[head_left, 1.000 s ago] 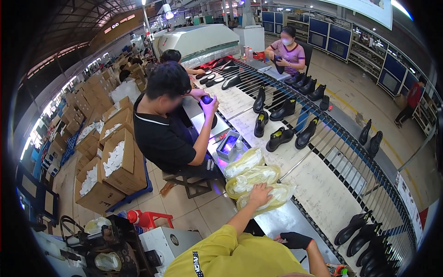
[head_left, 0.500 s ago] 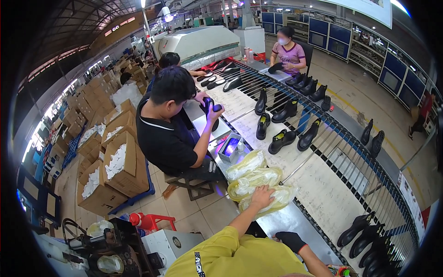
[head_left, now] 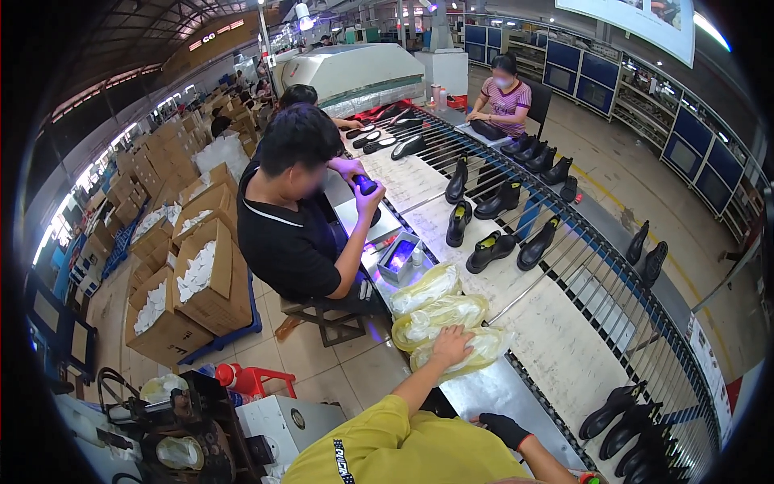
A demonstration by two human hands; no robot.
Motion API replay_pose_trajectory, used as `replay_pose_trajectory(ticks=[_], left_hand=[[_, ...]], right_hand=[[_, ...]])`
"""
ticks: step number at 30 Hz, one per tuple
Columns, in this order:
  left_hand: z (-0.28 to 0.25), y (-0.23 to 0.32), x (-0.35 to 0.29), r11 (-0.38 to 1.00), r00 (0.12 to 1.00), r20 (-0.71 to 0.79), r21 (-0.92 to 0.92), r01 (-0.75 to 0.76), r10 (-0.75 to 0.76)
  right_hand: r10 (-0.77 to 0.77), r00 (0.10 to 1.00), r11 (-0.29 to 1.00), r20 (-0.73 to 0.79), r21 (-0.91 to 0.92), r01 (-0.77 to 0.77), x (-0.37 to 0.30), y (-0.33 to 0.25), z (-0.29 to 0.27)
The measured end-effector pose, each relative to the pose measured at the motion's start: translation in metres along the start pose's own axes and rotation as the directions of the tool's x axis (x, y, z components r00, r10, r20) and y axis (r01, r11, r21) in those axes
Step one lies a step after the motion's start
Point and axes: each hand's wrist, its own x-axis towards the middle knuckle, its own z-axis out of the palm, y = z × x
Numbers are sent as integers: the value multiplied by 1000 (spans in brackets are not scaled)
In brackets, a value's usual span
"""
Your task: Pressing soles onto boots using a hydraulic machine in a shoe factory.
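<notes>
Across the conveyor [head_left: 556,331], a worker [head_left: 511,102] has lowered a dark item [head_left: 487,130]; your own work is unchanged. Your left hand [head_left: 452,347], fingers spread, rests on the nearest yellow plastic bundle [head_left: 484,352] on the metal ledge [head_left: 490,395]. Your gloved right hand's [head_left: 501,427] grip: can't tell.

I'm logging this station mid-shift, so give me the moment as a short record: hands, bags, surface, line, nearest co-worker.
Left hand: bare, fingers spread on the nearest bag
Right hand: black glove, at the metal ledge; whether it holds anything is unclear
Bags: three, yellowish and see-through, white contents, side by side
Surface: metal ledge under the bags, running beside the conveyor
Line: black boots on the conveyor
Co-worker: black shirt, beyond the bags, both hands on dark footwear
</notes>
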Motion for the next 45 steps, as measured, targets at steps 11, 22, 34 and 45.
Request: replay_pose_trajectory(ticks=[11,22,34,45], left_hand=[[0,-1,2,1000,1000,3,-3,-12,12],[-10,1,3,1000,999,44,12,-6,6],[-6,-5,4,999,1000,12,46,-19,19],[-4,-10,4,999,1000,22,31,-13,12]], right_hand=[[-78,990,944,117,-311,112,-18,13,-12],[-135,959,881,-251,-472,1,15,-28,-1],[-62,991,927,-121,-374,12,-3,-4,-9],[-205,975,801,-89,558,220,-65,-84,-60]])
